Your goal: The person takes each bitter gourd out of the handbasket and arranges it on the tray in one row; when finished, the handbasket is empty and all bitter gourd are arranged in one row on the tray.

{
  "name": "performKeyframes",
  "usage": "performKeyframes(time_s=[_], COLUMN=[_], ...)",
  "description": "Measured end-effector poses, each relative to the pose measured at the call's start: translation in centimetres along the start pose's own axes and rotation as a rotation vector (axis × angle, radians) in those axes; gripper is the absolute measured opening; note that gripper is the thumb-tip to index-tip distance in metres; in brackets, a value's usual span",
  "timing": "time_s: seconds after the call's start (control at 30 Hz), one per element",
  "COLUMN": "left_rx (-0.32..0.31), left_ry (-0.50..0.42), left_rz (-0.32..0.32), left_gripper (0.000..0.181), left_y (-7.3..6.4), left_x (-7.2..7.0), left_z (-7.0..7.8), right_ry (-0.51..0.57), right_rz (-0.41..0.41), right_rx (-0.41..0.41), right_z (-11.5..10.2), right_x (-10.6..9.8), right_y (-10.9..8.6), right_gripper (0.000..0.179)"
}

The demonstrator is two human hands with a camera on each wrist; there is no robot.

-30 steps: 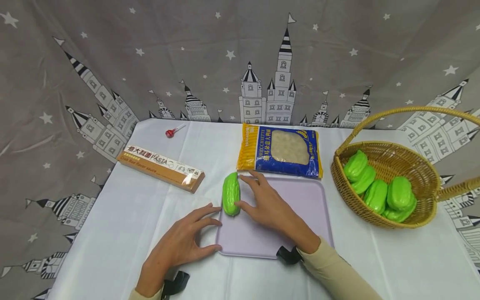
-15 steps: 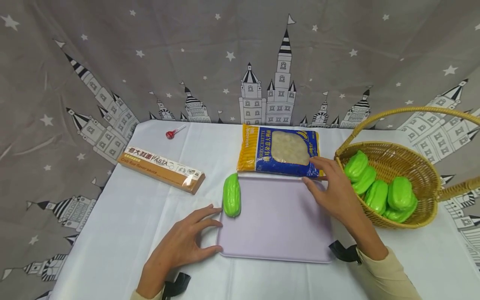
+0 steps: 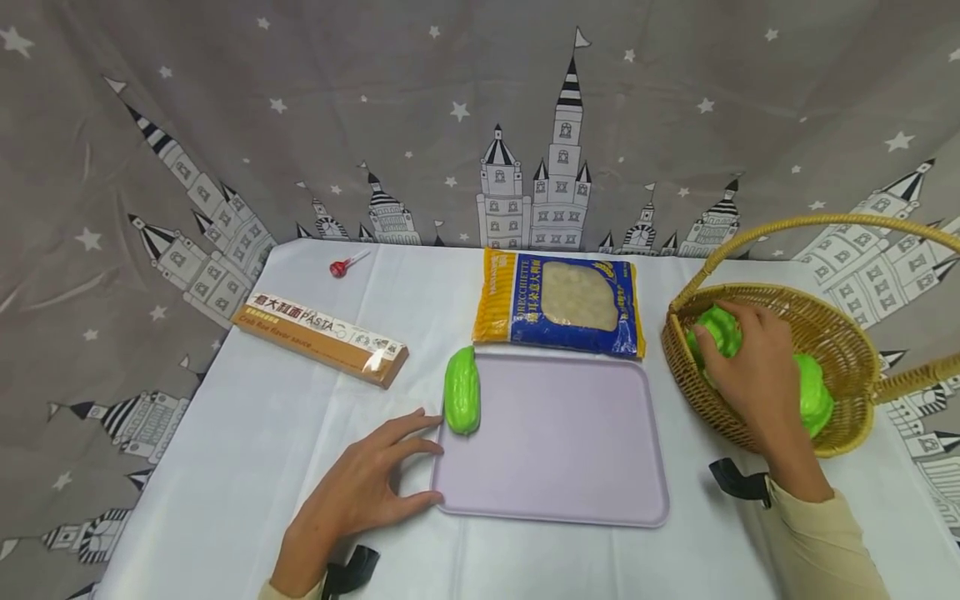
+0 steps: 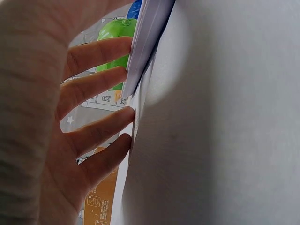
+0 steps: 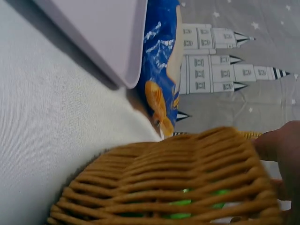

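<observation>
Backdrop: a grey cloth (image 3: 360, 83) printed with castles and stars rises behind the white-covered tabletop (image 3: 225, 467).
Tray: the lilac tray (image 3: 562, 442) lies flat, carrying one green gourd (image 3: 462, 392) lengthwise along its left edge, the gourd's far tip at the far left corner.
Basket: the wicker basket (image 3: 832, 333) stands right of the tray, apart from it; further gourds (image 3: 812, 396) lie inside.
Left hand: the left hand (image 3: 375, 479) rests at the tray's left edge, fingers spread and holding nothing; the fingertips appear to touch the rim.
Right hand: the right hand (image 3: 757, 367) reaches into the basket, thumb and forefinger about a basket gourd (image 3: 726, 333); whether the grip has closed cannot be told.
Good practice: the grasp is probably surest around the gourd's middle, with thumb and fingers on opposite flanks; a straight lift should clear the rim and the arched handle (image 3: 825, 220), and its neighbours should be left undisturbed.
Hidden: the right hand covers part of the basket's contents, so no count is certain; the right wrist view shows only green slivers through the weave.
Cut off: the handle leaves the head view at right; in the right wrist view, the hand is largely out of frame.
</observation>
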State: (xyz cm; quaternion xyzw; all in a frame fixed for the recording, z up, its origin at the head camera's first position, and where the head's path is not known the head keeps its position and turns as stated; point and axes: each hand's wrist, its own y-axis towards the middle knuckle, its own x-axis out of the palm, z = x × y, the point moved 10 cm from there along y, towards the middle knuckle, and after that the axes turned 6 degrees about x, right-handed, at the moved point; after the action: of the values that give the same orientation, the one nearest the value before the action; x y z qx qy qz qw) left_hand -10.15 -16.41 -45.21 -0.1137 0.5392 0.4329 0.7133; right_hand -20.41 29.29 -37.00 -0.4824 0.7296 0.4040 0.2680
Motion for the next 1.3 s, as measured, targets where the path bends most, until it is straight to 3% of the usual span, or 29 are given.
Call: performKeyframes(time_s=[0.33, 0.53, 0.77, 1.03, 1.3], left_rx=[-0.011, 0.006, 0.001, -0.012, -0.009], left_ry=[-0.01, -0.012, -0.009, -0.029, -0.021], left_rz=[-0.013, 0.002, -0.005, -0.012, -0.013], left_gripper=[0.055, 0.055, 0.054, 0.055, 0.055], left_y=[0.0, 0.1, 0.0, -0.1, 0.0], left_x=[0.0, -0.1, 0.0, 0.1, 0.0], left_z=[-0.1, 0.0, 0.0, -0.2, -0.1], right_ry=[-0.063, -0.072, -0.034, 0.09, 0.19], right_rz=[-0.196, -0.224, -0.189, -0.07, -0.002], right_rx=[0.126, 0.148, 0.116, 0.055, 0.066], right_z=[2.9, 3.4, 3.2, 2.6, 1.8], right_x=[1.6, 1.5, 1.2, 0.2, -1.1], right_y=[0.6, 0.5, 0.1, -0.4, -1.0], right_gripper=[0.073, 0.075, 0.067, 0.061, 0.064])
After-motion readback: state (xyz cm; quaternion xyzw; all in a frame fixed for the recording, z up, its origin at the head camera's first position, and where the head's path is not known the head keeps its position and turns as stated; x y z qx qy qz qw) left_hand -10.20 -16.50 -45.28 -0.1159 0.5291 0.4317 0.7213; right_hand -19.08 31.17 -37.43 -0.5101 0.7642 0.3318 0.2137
